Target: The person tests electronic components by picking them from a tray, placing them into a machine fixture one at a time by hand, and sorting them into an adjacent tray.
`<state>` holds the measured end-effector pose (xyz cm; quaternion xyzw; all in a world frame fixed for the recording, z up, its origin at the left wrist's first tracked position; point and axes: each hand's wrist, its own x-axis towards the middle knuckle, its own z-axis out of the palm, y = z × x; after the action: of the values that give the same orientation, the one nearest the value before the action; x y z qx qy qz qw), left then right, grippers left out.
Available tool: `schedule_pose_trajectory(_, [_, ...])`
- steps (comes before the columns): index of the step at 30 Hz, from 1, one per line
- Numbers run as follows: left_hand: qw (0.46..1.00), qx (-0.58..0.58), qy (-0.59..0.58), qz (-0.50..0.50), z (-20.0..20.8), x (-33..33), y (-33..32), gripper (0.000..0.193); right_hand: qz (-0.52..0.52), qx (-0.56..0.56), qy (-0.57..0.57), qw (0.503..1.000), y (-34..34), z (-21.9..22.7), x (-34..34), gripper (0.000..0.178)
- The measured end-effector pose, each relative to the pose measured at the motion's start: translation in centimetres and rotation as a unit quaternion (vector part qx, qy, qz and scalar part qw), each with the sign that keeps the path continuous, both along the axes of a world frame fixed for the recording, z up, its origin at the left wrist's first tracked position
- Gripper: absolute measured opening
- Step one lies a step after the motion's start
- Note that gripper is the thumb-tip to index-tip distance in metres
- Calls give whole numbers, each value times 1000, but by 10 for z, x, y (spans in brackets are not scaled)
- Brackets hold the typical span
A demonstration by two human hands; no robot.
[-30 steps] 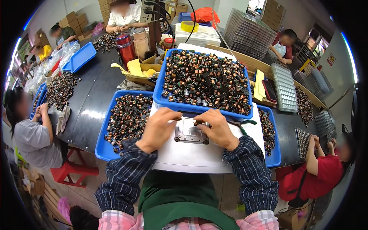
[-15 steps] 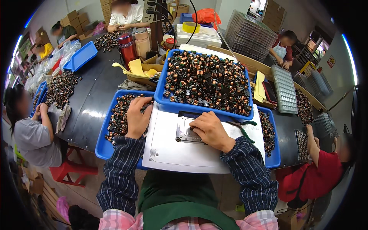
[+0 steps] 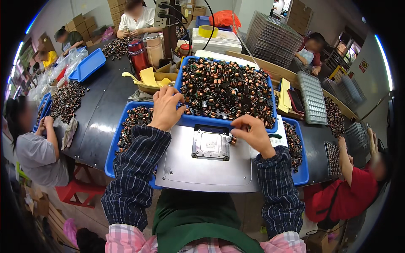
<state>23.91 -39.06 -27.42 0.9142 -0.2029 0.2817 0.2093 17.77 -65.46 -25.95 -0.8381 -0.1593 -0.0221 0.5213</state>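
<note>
My right hand [image 3: 254,134] pinches a small copper-wound coil [image 3: 233,138] between thumb and fingers, at the right edge of a square metal fixture [image 3: 211,157]. That fixture is set into a silver metal plate [image 3: 202,172] in front of me. My left hand [image 3: 168,108] is at the left rim of the raised blue tray [image 3: 195,121], its fingers bent and the thumb apart, with nothing visible between them. Heaped copper coils with black parts [image 3: 228,88] fill that tray.
Lower blue trays of coils flank the plate, one at left [image 3: 110,158] and one at right [image 3: 302,177]. Behind stand a red flask [image 3: 138,57], yellow paper [image 3: 148,76] and a clear plastic tray [image 3: 312,99]. Co-workers sit around the dark table [image 3: 103,114].
My left hand has moved up and right to the raised tray's rim. My right hand has shifted right off the fixture's middle, and the coil in its fingers now shows. The plate's position looks changed.
</note>
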Motion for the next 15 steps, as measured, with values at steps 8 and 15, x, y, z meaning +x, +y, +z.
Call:
schedule_pose_trajectory(8, [995,-87,-17,-34,-1,-8,-9,9,91,-216,-122,964,9,-2,-10,23])
schedule_pose_trajectory(15, [851,-451,211,-163,-7,-42,-29,15,76,112,166,977,19,-5,-7,17])
